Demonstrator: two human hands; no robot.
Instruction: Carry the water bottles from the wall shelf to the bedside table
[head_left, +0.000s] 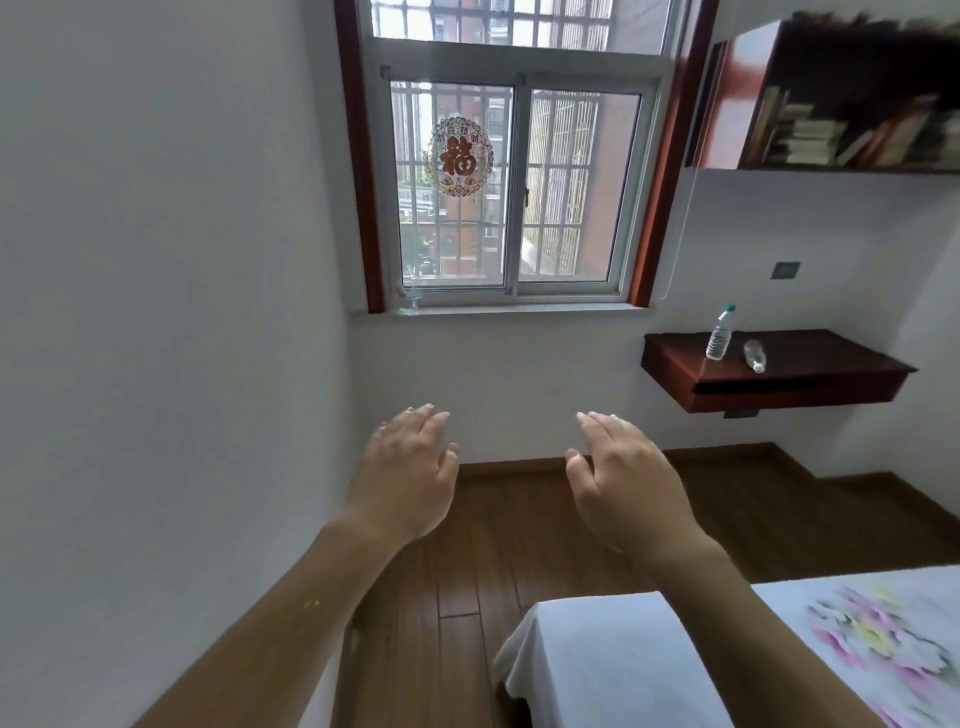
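Observation:
Two clear water bottles are on a dark red wall-mounted shelf at the right. One bottle stands upright with a green cap. The other bottle lies on its side just to its right. My left hand and my right hand are stretched out in front of me, palms down, fingers apart and holding nothing. Both hands are well short of the shelf, to its lower left. No bedside table is visible.
A barred window with a red paper decoration faces me. A bookshelf hangs high on the right wall. A bed corner with a white floral sheet lies at the lower right. The floor is wood; a white wall runs along my left.

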